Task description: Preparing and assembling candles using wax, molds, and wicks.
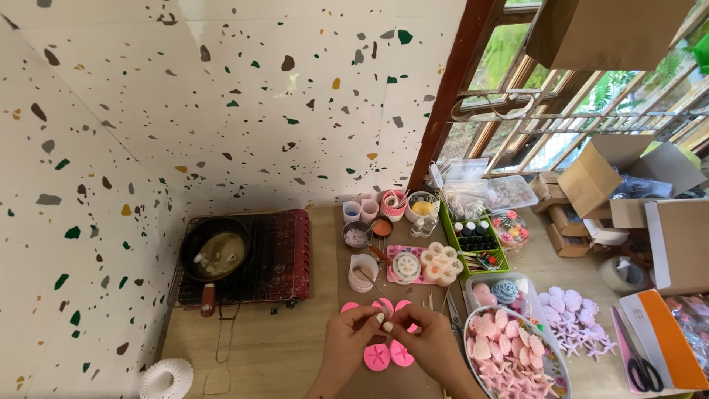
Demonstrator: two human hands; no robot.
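the wooden bench [281, 347] runs from left to right under a speckled white wall [221, 96], with a barred window [561, 103] at the far right. on the left part of the bench sits a red portable stove [284, 255] carrying a dark pan [214, 255] whose red handle points toward the near edge. at the right, cardboard boxes [591, 177] stand far back, and an orange-edged box [661, 336] lies near, with black scissors [644, 369] beside it. a bowl of pink star and shell shapes [509, 355] sits near right, just beside a loose heap of lilac shapes [572, 314]. a green tray of small bottles [476, 244] lies beyond it, and a pink mould tray with white flower pieces [428, 264] sits in the middle, next to a white cup [362, 272].

the left hand [347, 347] and right hand [432, 343] meet at the near middle, fingers pinched together on a small pink piece [387, 319] held just above the bench. it is too small and too covered to tell its long axis or which way it points. two round pink moulds [389, 356] with star imprints lie flat on the bench between the wrists, and more pink pieces [384, 304] peek out just beyond the fingertips.
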